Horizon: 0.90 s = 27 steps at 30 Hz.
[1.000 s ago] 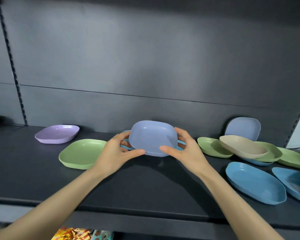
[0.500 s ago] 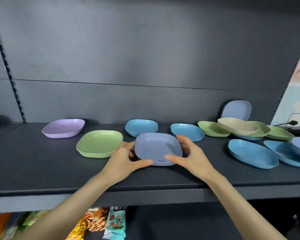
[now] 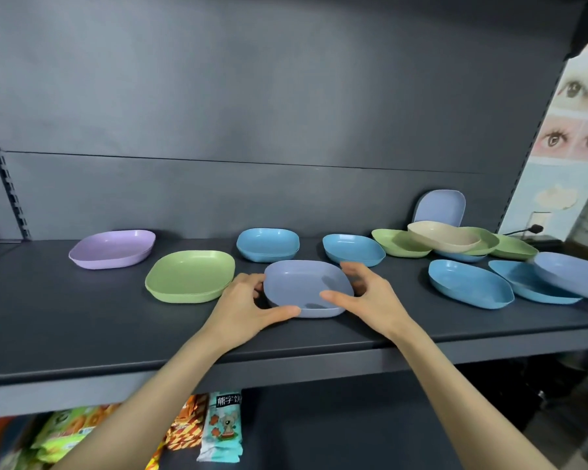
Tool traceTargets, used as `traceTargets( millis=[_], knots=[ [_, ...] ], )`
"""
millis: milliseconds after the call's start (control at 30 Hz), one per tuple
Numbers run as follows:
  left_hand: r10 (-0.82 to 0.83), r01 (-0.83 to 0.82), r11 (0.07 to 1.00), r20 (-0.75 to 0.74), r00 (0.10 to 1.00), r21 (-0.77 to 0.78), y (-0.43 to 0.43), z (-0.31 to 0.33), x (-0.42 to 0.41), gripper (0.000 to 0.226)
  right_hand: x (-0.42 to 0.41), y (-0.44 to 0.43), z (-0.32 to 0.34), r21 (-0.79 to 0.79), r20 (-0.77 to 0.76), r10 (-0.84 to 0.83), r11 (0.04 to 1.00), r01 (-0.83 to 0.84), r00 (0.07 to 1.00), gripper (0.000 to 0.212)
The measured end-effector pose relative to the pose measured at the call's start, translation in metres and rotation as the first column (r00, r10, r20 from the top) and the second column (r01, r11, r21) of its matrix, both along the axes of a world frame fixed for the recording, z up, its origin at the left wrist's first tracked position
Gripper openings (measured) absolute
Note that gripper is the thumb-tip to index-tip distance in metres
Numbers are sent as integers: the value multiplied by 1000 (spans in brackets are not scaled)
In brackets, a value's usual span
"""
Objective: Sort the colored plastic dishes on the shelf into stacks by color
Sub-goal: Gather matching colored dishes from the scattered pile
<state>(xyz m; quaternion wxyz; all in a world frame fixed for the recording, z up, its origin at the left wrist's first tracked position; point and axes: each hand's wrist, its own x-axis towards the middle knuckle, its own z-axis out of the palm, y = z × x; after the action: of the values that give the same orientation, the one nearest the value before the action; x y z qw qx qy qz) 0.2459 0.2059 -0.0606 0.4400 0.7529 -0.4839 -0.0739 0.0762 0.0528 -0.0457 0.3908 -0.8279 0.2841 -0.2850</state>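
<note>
My left hand and right hand curl lightly round the periwinkle dish, thumbs on its near rim and fingers at its side corners. A second ago it was lifted and tilted. Now it sits flat on the shelf near the front, just right of the green stack — a spot for a periwinkle pile, I judge. The leaning dish and the edge dish, both the same colour, wait far right.
</note>
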Motion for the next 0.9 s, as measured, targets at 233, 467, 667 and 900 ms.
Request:
traceTargets(
  millis=[233,467,667,900],
  knots=[
    [64,-53,996,140,988,-75,0,2,-4,55,-11,-3,5,-95,7,-102,990,102,995,56],
    [-97,129,985,244,965,-116,-41,25,-49,39,-82,-39,24,-329,-4,-343,888,323,939,36],
    [-283,312,948,295,913,-56,-113,35,-110,48,-154,-76,28,-331,-44,-475,837,436,879,37],
    [-402,383,911,126,907,153,-178,20,-147,68,-199,-113,19,-273,-113,-447,872,405,887,51]
  ],
)
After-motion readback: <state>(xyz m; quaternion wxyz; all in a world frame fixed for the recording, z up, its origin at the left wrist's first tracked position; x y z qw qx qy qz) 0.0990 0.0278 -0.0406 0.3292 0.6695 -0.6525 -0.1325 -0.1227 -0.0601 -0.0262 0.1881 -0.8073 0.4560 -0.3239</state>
